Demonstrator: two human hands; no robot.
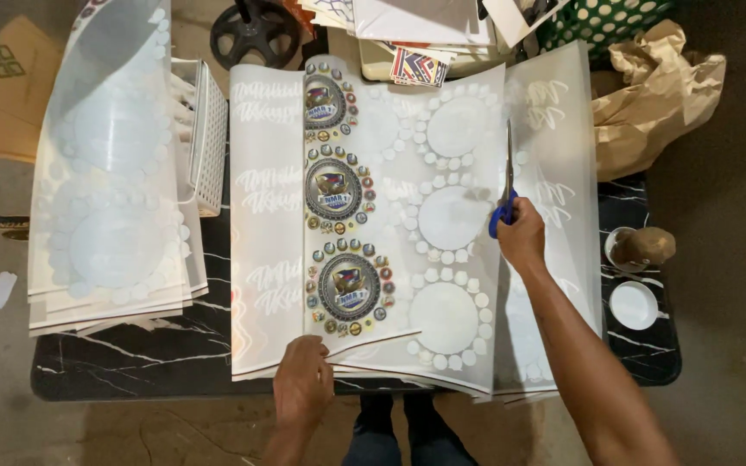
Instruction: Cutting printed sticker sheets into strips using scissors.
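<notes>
Scissors with blue handles sit in your right hand, fingers closed through the loops, the blades pointing away from you and lying along the white sheet that bears rings of pale circles. Your left hand presses down, fingers curled, on the near edge of the sheet pile, just at the corner of the printed strip; you grip no separate thing there, only pin the paper flat. That strip carries three round coloured emblems in a column, each ringed by small coloured dots, and it lies on top of the pile between a sheet with faint white lettering on its left and the circle sheet on its right. The whole pile rests on a black marble-patterned table and overhangs its near edge towards you. Well to your left a second stack of pale sheets curls upward, touching a white perforated basket. To your right, crumpled brown paper lies beyond the pile, and a small white lid sits near the table's right edge beside a round brown-topped container.
</notes>
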